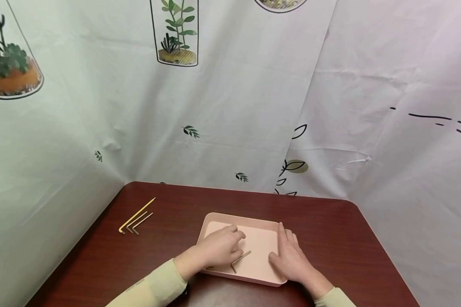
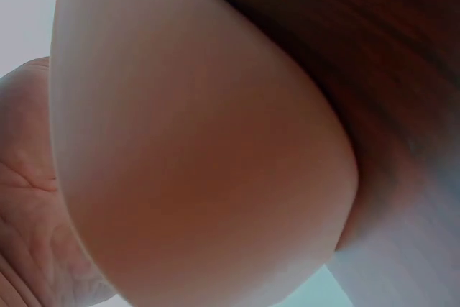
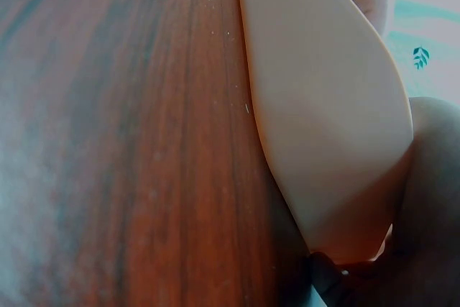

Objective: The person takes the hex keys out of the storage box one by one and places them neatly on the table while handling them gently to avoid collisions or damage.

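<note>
A shallow pink tray (image 1: 259,273) sits on the table. My left hand (image 1: 222,246) hangs over its left half with loosely bent fingers, thumb and forefinger apart and nothing visible between them. Just beside that thumb, an L-shaped hex key (image 1: 241,258) lies on the tray floor. A small yellowish piece (image 1: 210,267) shows below the left wrist, mostly hidden. My right hand (image 1: 290,256) holds the tray's right wall, thumb inside and fingers along the outer side. In the right wrist view the tray's outer wall (image 3: 323,106) meets that hand's fingers (image 3: 431,177).
At the table's far left lie a long yellow hex key (image 1: 138,214) and two smaller metal hex keys, one (image 1: 137,219) beside the other (image 1: 143,220). The dark red wooden table (image 1: 330,226) has rounded back corners. White printed curtains (image 1: 223,106) hang behind and at both sides.
</note>
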Action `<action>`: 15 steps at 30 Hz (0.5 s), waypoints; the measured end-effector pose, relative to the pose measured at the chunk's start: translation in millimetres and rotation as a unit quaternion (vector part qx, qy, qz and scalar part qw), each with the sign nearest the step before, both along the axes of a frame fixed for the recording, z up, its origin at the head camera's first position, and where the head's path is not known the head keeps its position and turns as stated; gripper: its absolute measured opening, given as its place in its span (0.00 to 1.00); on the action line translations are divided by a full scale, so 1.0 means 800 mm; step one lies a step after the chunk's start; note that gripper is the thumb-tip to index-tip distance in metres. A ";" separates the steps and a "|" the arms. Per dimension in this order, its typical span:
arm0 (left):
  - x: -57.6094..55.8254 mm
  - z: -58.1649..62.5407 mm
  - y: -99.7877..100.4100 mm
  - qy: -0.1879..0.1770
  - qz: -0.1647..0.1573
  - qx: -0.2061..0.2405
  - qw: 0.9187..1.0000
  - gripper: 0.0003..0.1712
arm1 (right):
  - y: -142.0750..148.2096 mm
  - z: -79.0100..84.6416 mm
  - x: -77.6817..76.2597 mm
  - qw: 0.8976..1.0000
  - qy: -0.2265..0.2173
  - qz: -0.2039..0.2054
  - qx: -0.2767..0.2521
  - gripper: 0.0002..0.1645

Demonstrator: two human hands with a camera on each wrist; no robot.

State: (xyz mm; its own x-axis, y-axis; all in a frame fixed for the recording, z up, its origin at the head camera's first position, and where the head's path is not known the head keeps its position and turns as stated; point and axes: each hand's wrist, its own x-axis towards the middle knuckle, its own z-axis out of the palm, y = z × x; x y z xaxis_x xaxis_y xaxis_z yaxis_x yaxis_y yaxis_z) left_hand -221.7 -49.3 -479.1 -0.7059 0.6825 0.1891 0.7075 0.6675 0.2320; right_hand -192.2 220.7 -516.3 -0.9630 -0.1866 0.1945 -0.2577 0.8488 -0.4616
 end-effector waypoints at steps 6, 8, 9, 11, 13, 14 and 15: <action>0.004 -0.001 0.006 -0.001 -0.002 -0.002 1.000 0.15 | 0.001 0.000 0.000 1.000 -0.002 0.000 -0.003 0.61; 0.005 -0.002 0.008 -0.004 0.000 -0.004 1.000 0.12 | 0.001 0.000 0.000 1.000 -0.002 0.001 -0.003 0.61; 0.006 -0.002 0.009 -0.006 0.001 -0.005 1.000 0.11 | 0.001 0.000 0.000 1.000 -0.001 0.001 -0.003 0.61; 0.006 -0.004 0.011 -0.009 0.002 -0.008 1.000 0.08 | 0.001 0.000 0.000 1.000 0.000 0.002 -0.003 0.61; 0.007 -0.005 0.013 -0.011 0.003 -0.014 1.000 0.06 | 0.001 0.000 0.000 1.000 -0.001 0.002 -0.005 0.61; 0.007 -0.006 0.014 -0.010 0.003 -0.017 1.000 0.07 | 0.001 0.000 0.001 1.000 -0.001 0.002 -0.006 0.61; 0.007 -0.006 0.014 -0.009 0.003 -0.020 1.000 0.07 | 0.001 0.001 0.001 1.000 -0.002 0.002 -0.007 0.61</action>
